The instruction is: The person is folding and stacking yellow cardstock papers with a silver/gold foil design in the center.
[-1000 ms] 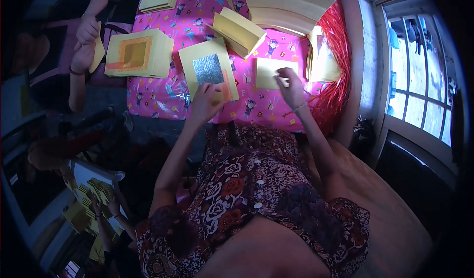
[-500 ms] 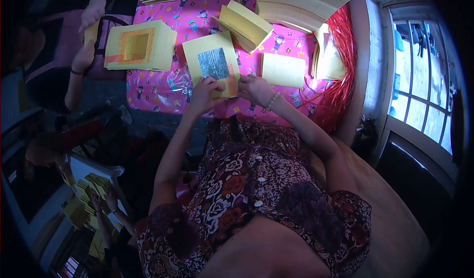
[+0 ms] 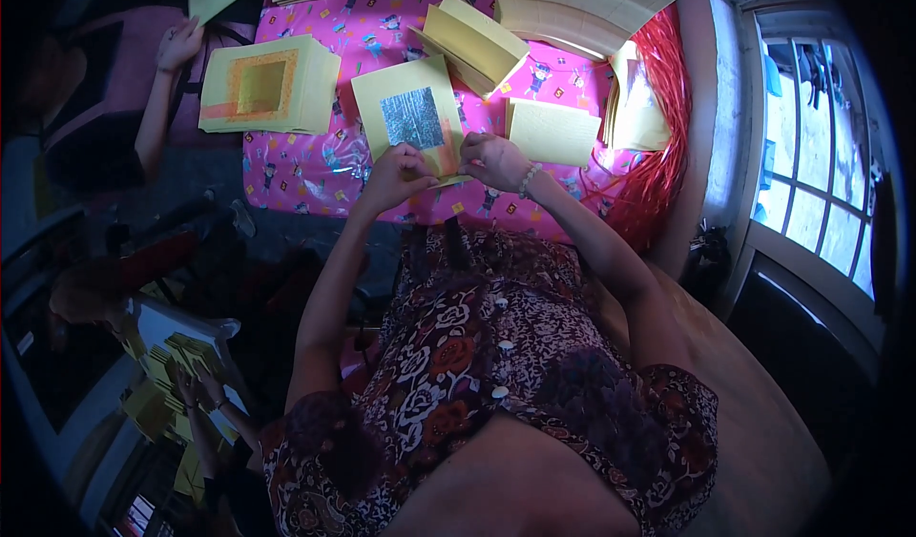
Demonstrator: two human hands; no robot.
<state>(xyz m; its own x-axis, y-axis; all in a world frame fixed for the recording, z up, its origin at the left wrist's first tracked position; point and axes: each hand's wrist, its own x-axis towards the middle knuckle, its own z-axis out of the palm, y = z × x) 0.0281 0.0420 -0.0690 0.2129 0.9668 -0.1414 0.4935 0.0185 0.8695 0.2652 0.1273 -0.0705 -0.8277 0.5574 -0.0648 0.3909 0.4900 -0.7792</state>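
A yellow paper sheet (image 3: 370, 89) with a silver foil square (image 3: 408, 119) and an orange-red smear lies in front of me on the pink tablecloth. My left hand (image 3: 401, 176) has its curled fingers on the sheet's lower left part, thumb at the near edge. Fingertips of my right hand (image 3: 498, 163), a beaded bracelet at its wrist, are pinched together at the lower right edge. Between my hands the near edge looks bent up; the fingers partly hide it. Just right of my right hand rests a small stack of yellow paper (image 3: 553, 132).
Left stands a stack of yellow sheets with a gold square (image 3: 219, 84). Beyond my sheet are a folded yellow bundle (image 3: 472, 41) and a large paper stack (image 3: 592, 8). Red plastic strands (image 3: 658, 108) hang at right. Another person's hand (image 3: 179, 43) holds a yellow sheet at upper left.
My right hand has shifted slightly inward and up along the sheet's edge, and the near edge looks more bent. The other person at upper left has raised a yellow sheet away.
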